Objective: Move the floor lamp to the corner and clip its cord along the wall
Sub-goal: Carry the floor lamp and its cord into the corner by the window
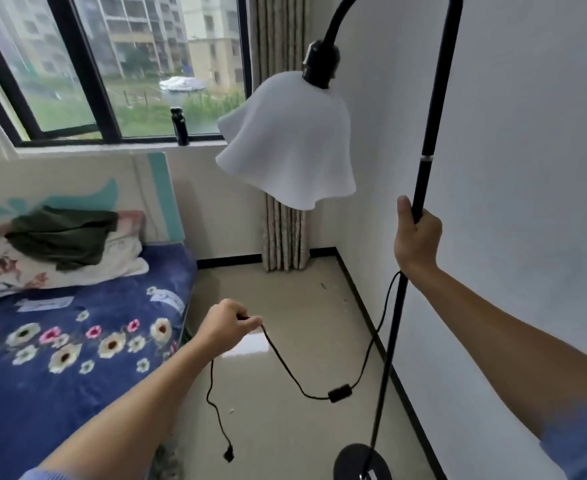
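Note:
A black floor lamp stands close to the right wall, its pole arching over to a white wavy shade. My right hand grips the pole at mid height. The round black base shows at the bottom edge. A thin black cord leaves the pole below my right hand and sags past an inline switch. My left hand is closed on the cord, and the plug dangles below it near the floor.
A bed with a blue floral cover fills the left side. The room corner lies ahead, with a curtain hanging beside it. A black bottle stands on the window sill. Pale tiled floor runs between bed and wall.

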The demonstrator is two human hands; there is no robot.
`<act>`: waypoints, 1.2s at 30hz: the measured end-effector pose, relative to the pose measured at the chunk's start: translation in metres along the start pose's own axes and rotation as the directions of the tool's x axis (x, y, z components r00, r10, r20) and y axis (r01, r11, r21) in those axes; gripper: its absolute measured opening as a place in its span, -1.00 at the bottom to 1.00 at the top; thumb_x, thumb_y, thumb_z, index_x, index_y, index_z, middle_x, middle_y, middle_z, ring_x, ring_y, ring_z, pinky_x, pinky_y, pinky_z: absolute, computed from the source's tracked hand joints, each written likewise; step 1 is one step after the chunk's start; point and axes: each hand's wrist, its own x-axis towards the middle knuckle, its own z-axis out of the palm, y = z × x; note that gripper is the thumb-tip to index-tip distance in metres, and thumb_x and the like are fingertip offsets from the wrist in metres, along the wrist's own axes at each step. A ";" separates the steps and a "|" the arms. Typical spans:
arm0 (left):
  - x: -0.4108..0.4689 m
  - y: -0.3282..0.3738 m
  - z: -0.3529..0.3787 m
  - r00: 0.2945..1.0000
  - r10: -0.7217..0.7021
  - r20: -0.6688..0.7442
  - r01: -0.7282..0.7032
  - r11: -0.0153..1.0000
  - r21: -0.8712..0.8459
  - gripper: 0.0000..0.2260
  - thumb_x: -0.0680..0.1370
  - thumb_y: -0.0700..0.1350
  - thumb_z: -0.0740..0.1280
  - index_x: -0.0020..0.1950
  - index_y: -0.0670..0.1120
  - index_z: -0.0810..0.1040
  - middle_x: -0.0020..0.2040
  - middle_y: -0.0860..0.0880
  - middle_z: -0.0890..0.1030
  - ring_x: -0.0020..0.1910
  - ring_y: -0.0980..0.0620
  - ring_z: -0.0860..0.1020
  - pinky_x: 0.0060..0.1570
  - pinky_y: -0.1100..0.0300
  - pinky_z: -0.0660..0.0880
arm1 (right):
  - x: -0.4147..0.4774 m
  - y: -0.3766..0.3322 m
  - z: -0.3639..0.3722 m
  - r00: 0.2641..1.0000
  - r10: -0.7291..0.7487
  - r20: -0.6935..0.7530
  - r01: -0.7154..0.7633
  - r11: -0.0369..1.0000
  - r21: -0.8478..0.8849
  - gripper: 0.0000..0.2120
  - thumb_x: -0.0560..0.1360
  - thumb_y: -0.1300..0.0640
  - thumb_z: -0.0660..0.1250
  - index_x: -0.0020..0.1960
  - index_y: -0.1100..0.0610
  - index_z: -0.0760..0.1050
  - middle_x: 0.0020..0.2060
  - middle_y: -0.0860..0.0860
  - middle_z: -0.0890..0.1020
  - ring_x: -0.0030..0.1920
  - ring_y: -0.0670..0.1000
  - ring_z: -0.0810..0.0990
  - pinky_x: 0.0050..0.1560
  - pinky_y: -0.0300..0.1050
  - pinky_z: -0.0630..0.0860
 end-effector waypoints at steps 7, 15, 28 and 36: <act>0.186 -0.002 -0.008 0.999 0.050 0.012 -0.050 0.998 0.025 -0.59 0.42 0.06 0.42 -0.51 -0.09 0.36 -0.50 -0.04 0.42 -0.49 0.01 0.33 -0.42 0.16 0.27 | 0.125 0.059 0.098 0.999 0.018 -0.032 -0.018 1.000 0.008 -0.47 0.56 -0.17 0.22 -0.45 0.01 0.08 -0.69 -0.18 0.23 -0.62 -0.16 0.17 -0.59 -0.34 0.11; 0.409 -0.002 -0.002 0.998 0.040 0.042 -0.043 0.996 0.074 -0.56 0.42 0.05 0.44 -0.53 -0.07 0.32 -0.54 0.00 0.35 -0.51 0.03 0.29 -0.44 0.17 0.23 | 0.269 0.153 0.220 0.998 0.059 0.011 -0.059 0.997 0.052 -0.47 0.59 -0.08 0.22 -0.47 0.00 0.09 -0.70 -0.17 0.24 -0.63 -0.16 0.18 -0.59 -0.33 0.09; 0.709 -0.019 -0.004 0.998 0.022 0.066 -0.025 0.999 0.045 -0.52 0.43 0.02 0.42 -0.56 -0.09 0.25 -0.58 0.00 0.29 -0.52 0.02 0.27 -0.47 0.17 0.23 | 0.485 0.246 0.410 0.999 0.044 -0.019 -0.043 0.997 0.069 -0.47 0.60 0.00 0.23 -0.46 0.03 0.09 -0.57 -0.07 0.20 -0.61 -0.17 0.17 -0.54 -0.24 0.10; 0.886 -0.018 -0.008 0.990 0.032 0.138 -0.036 0.999 0.024 -0.54 0.44 0.03 0.41 -0.51 -0.07 0.25 -0.53 -0.01 0.27 -0.50 0.02 0.23 -0.47 0.15 0.20 | 0.603 0.308 0.514 0.989 0.123 -0.088 -0.116 0.990 0.082 -0.47 0.59 0.06 0.26 -0.45 0.02 0.06 -0.71 -0.16 0.20 -0.65 -0.16 0.16 -0.60 -0.31 0.09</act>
